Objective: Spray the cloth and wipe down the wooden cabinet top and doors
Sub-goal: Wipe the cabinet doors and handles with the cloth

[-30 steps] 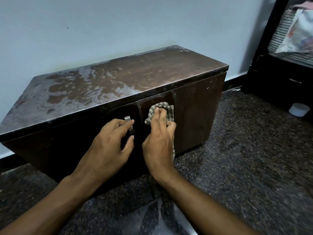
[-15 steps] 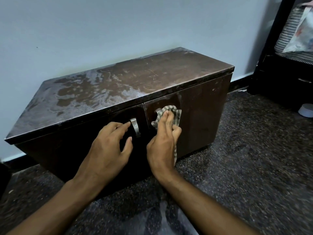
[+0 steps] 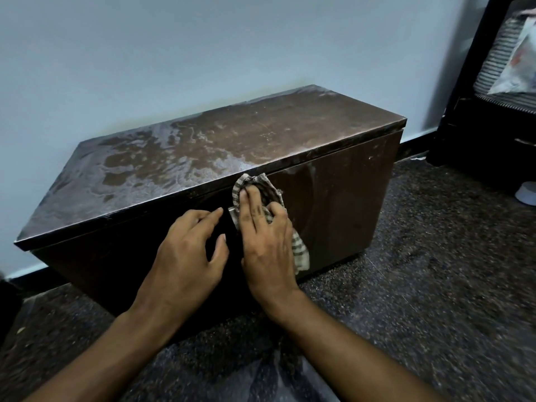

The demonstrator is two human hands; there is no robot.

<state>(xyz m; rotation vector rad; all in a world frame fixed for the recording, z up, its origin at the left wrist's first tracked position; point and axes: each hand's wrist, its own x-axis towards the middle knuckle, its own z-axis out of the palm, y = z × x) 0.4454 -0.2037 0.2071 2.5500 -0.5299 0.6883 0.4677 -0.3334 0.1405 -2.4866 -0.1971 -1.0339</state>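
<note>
A low dark wooden cabinet (image 3: 333, 204) stands against the pale wall, its top (image 3: 203, 152) streaked with wet, whitish smears. My right hand (image 3: 265, 245) presses a striped grey cloth (image 3: 261, 187) flat against the upper left part of the right door, just under the top edge. The cloth's tail hangs down beside my wrist. My left hand (image 3: 188, 253) rests with spread fingers on the left door, right beside the right hand, holding nothing. The door handles are mostly hidden behind the cloth and hands. No spray bottle is in view.
Dark speckled floor (image 3: 435, 285) runs in front and to the right. A black shelf unit (image 3: 487, 117) holding striped fabric stands at the far right, with a small white round object (image 3: 526, 192) on the floor by it.
My right hand has slid the cloth upward on the right door to the top edge. The left hand stays on the left door. The view has shifted slightly left.
</note>
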